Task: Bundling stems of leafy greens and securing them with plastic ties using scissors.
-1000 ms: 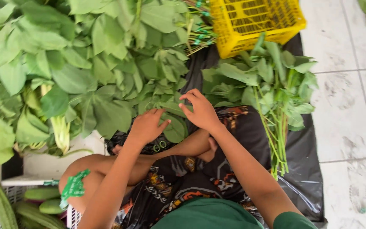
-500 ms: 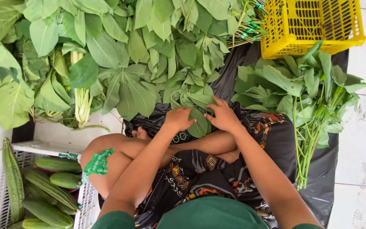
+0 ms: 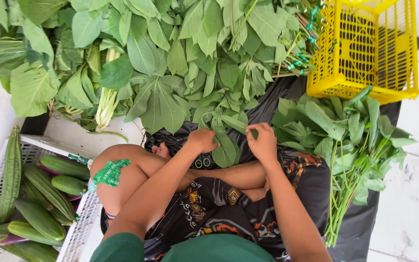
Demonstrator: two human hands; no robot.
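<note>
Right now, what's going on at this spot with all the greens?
A person sits cross-legged on black plastic sheeting. Both hands, the left hand and right hand, grip a few leafy stems at the edge of the big leaf pile. A smaller loose bunch lies beside a yellow crate.

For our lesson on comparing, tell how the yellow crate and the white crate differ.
The yellow crate sits at the upper right, with no produce visible inside; the white crate sits at the lower left, holding green cucumbers. The yellow crate lies beyond the person's right hand, the white crate beside the left knee. Both are perforated plastic.
</note>
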